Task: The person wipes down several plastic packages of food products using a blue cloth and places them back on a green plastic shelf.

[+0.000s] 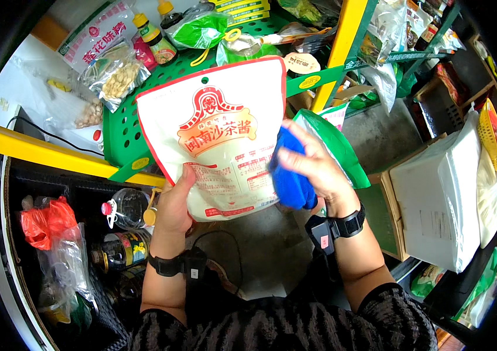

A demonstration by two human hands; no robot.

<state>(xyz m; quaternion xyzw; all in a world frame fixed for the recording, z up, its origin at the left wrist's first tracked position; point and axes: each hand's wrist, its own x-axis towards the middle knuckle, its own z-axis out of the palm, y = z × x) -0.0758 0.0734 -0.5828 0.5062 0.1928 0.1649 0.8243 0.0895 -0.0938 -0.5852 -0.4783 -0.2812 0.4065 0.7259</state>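
A large white pouch [217, 175] with a red border and printed writing is held up in front of me, its back panel partly creased. My left hand [179, 199] grips its lower left edge, thumb on the front; the fingers behind are hidden. A crumpled blue cloth [292, 175] is in my right hand [314, 162], against the pouch's right edge. Just behind that hand shows a green and white bag [334, 145]; what supports it is hidden. Both wrists wear black straps with small devices.
A green perforated shelf [127, 127] with yellow uprights [340, 44] holds bottles, bags and sachets. Lower left, a dark compartment contains a clear plastic bottle [130, 208], an oil bottle [123, 250] and a red plastic bag [51, 221]. At right stands a white plastic-wrapped box [437, 193].
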